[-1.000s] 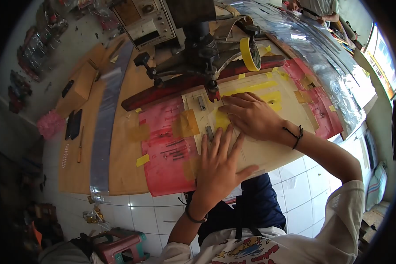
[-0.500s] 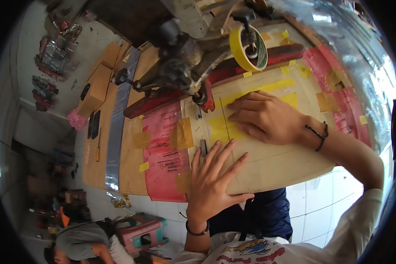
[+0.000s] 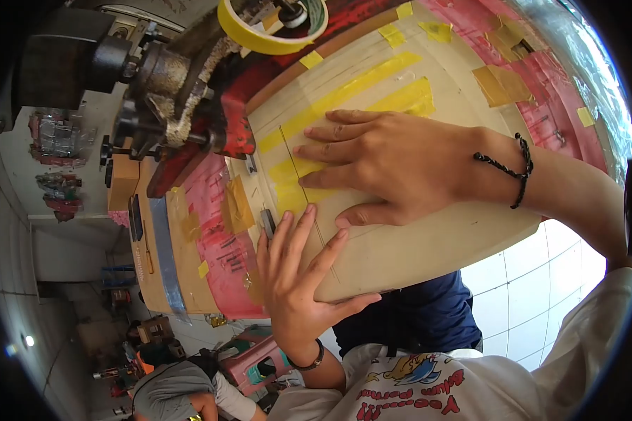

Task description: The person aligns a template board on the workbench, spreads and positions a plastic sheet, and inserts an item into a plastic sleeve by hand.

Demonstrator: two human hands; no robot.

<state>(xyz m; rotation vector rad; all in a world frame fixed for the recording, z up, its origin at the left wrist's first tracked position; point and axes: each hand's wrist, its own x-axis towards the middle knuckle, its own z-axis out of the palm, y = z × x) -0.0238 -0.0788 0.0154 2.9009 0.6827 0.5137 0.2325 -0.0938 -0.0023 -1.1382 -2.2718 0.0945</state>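
Both hands lie on a beige sheet [image 3: 428,245] that covers the work surface. My left hand [image 3: 295,281] is spread near the sheet's front left edge, fingertips close to a small grey metal piece [image 3: 267,223]. To its right, my right hand [image 3: 393,165] rests palm down, fingers apart, over yellow tape [image 3: 407,97] and beside a thin dark line. Neither hand holds anything. Above and left of them, the red-tipped end of a dark metal machine [image 3: 237,133] sits close to the sheet.
A yellow tape roll [image 3: 267,35] hangs on the machine. Red film [image 3: 221,245] with brown tape flanks the sheet. A clear plastic strip [image 3: 167,259] crosses the table farther left. At the lower left, a person in grey [image 3: 172,393] is beside a red-green stool [image 3: 260,361].
The view has swung and moved closer, so the machine appears farther left and the hands larger. My right hand is spread flatter than before. My left hand stays spread on the sheet.
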